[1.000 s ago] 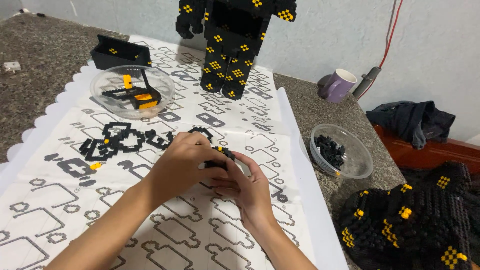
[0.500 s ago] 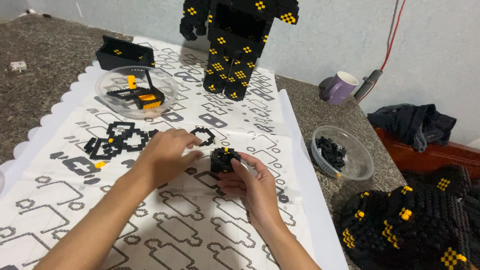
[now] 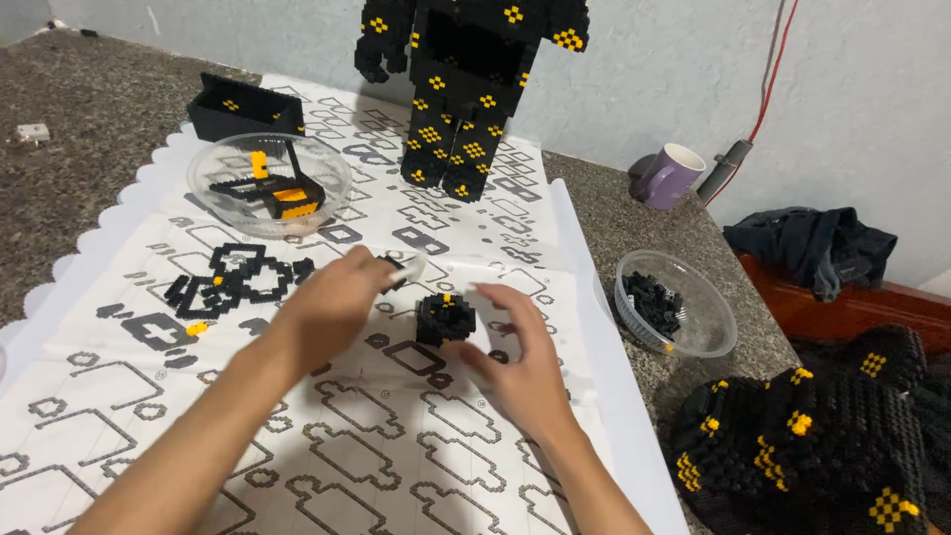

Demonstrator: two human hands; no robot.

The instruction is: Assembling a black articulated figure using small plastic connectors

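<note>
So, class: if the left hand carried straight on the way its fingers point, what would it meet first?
The left hand points up and right across the paper sheet. Judging roughly, it would first reach the tall black-and-yellow block figure; depth is unclear.

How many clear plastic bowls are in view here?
2: one clear bowl at the far left of the printed sheet, one clear bowl on the stone counter, right of the right hand.
</note>
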